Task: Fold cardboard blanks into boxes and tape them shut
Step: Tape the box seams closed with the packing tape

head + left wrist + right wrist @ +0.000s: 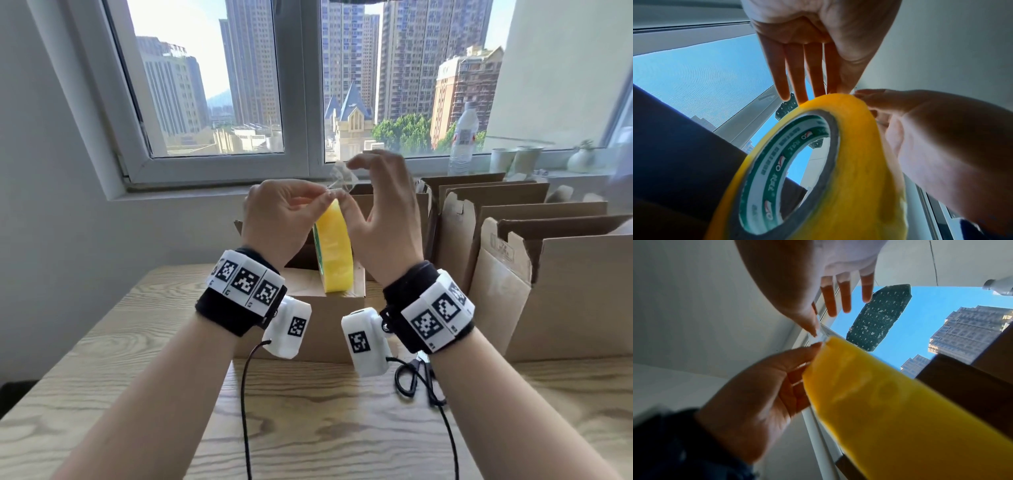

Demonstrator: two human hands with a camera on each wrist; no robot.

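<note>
A yellow tape roll (pixel 337 260) (pixel 849 178) (pixel 890 402) stands on edge on a small cardboard box (pixel 325 318) in the middle of the table. My left hand (pixel 291 212) (pixel 807 53) (pixel 756 394) holds the roll at its top, thumb on one side and fingers on the other. My right hand (pixel 380 212) (pixel 941 138) (pixel 797 288) is just right of it. Its thumb and forefinger pinch the crinkled clear tape end (pixel 339 176) (pixel 819 336), lifted a little off the roll. The other right fingers are spread.
Several open cardboard boxes (pixel 565 291) stand in a row at the right and behind. Black scissors (pixel 416 377) lie on the wooden table (pixel 137 377) under my right wrist. A water bottle (pixel 464 137) and cups (pixel 513 159) sit on the windowsill.
</note>
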